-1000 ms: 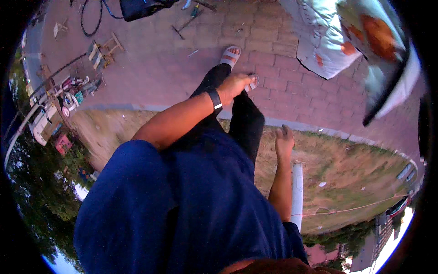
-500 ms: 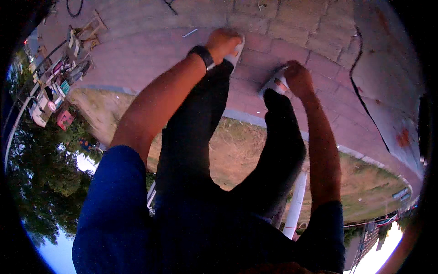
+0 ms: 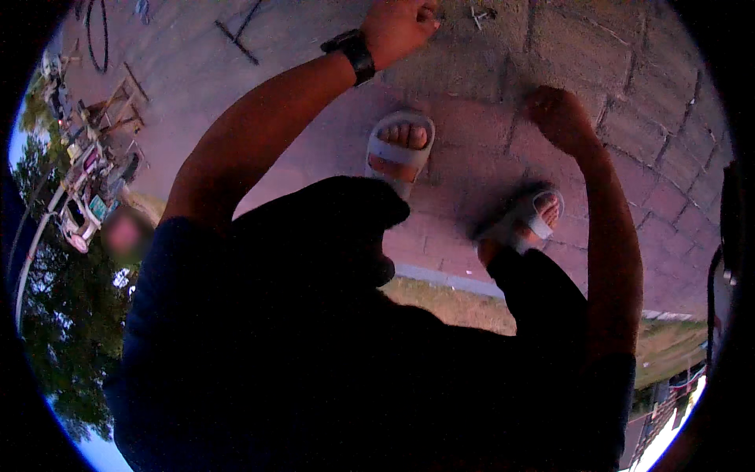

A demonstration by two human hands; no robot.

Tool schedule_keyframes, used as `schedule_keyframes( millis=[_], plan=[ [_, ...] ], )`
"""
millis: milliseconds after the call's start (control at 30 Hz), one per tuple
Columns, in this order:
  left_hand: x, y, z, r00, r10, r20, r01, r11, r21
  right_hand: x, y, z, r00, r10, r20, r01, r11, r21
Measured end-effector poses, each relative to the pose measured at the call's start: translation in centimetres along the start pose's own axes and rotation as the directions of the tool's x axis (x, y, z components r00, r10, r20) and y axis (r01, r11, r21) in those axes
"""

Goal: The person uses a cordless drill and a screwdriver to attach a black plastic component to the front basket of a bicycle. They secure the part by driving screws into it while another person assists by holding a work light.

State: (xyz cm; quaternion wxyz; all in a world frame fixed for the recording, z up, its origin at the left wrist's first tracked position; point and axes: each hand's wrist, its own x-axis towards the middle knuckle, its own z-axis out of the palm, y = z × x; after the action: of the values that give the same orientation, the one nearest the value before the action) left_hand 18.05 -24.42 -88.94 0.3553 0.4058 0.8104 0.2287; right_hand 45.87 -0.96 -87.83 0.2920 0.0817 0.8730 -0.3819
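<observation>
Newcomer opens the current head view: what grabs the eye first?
Probably the pale open-toed sandals on the reddish brick pavement, one above centre, one farther right and lower. Next, the bare left hand with its black wristband at the top edge, and the dark, blurred bare right hand, upper right, both above the pavement.

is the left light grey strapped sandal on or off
On: the left light grey strapped sandal has its strap across the foot, bare toes showing.
</observation>
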Motion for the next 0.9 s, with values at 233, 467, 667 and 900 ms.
schedule_keyframes(
  millis=[233,467,667,900],
  plan=[
    [0.6,0.6,-1.5,0.966,0.229,-0.116,-0.221,0.972,0.081,0.6,-2.6,-0.4,0.984,0.17,-0.046,-0.164,0.981,0.1],
    [1.7,-0.6,-0.1,0.957,0.289,-0.034,-0.289,0.957,-0.009,-0.2,-4.8,0.8,0.97,0.204,-0.133,-0.186,0.973,0.134],
    [1.7,-0.9,0.0,0.933,0.358,-0.03,-0.355,0.933,0.066,1.8,-7.1,1.7,0.897,0.239,-0.372,-0.13,0.947,0.294],
    [2.3,-0.3,-0.7,0.914,0.394,-0.098,-0.402,0.911,-0.089,6.2,-8.2,1.4,0.72,0.309,-0.621,-0.136,0.941,0.31]
  ],
)
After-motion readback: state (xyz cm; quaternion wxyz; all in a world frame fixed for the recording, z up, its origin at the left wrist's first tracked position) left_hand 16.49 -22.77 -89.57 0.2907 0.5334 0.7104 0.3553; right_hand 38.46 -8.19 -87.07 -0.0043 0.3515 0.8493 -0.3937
